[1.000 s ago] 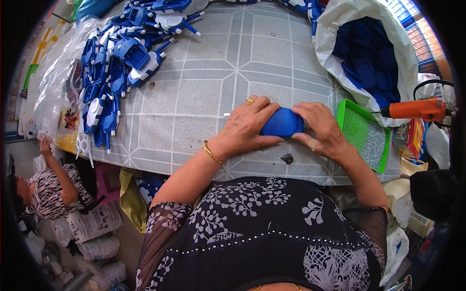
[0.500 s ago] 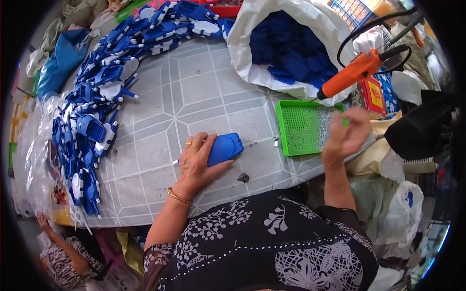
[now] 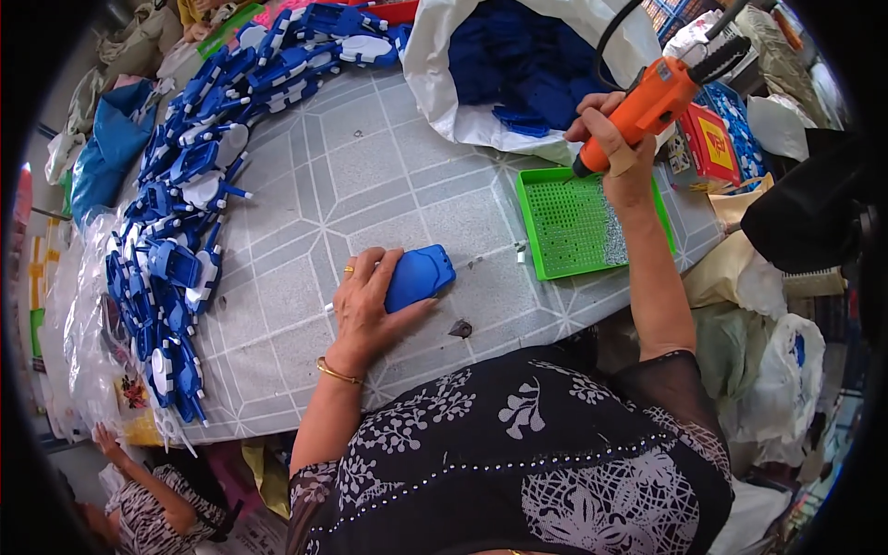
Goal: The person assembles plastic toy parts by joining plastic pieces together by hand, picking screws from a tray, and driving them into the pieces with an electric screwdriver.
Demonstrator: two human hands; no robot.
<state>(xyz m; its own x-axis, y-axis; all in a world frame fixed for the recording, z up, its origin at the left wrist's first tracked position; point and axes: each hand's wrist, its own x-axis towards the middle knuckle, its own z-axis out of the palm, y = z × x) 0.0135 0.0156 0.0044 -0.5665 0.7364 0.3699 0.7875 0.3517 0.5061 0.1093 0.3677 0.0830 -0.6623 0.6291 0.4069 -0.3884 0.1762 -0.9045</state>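
My left hand (image 3: 363, 303) is closed round a blue plastic casing (image 3: 419, 277) that lies on the tablecloth, its fingers along one side and the thumb by the near edge. A white tip pokes out beyond the fingers. My right hand (image 3: 627, 159) grips an orange electric screwdriver (image 3: 655, 100), whose black nose points down and left over a green perforated tray (image 3: 534, 242). Small silvery pieces, seemingly screws, lie heaped on the tray's right side, partly hidden by my forearm.
Blue-and-white plastic assemblies (image 3: 194, 166) form a long curved pile at left and back. Behind the tray a white sack (image 3: 427, 88) holds dark blue parts. A dark chip (image 3: 460, 328) and a small white piece (image 3: 521, 252) lie nearby. Another person (image 3: 162, 504) is at lower left.
My right hand has risen from beside the tray and taken hold of the hanging screwdriver. The left hand still holds the blue casing at nearly the same spot.
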